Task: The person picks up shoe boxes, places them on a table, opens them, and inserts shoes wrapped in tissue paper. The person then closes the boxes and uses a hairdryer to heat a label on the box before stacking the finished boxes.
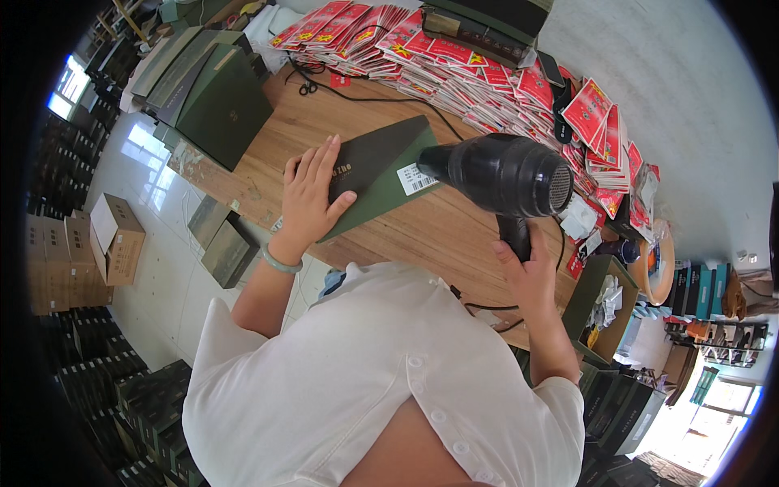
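A black hair dryer [507, 174] is gripped by its handle in my right hand [529, 272], over the right part of the table. Its nozzle points left, right at a white barcode label [412, 179] on the side of a dark green box [375, 166]. Whether nozzle and label touch, I cannot tell. My left hand [315, 191] lies on the box's left end, fingers stretched out over its dark top and thumb toward the green side. A pale bangle circles my left wrist.
Piles of red-and-white packets [479, 77] line the table's far side. Green boxes [219, 105] stand at the left end. A black cord [398, 99] crosses behind the box, near scissors [307, 87]. An open green box [604, 312] with wrappings sits at the right. Cartons [116, 239] stand on the floor.
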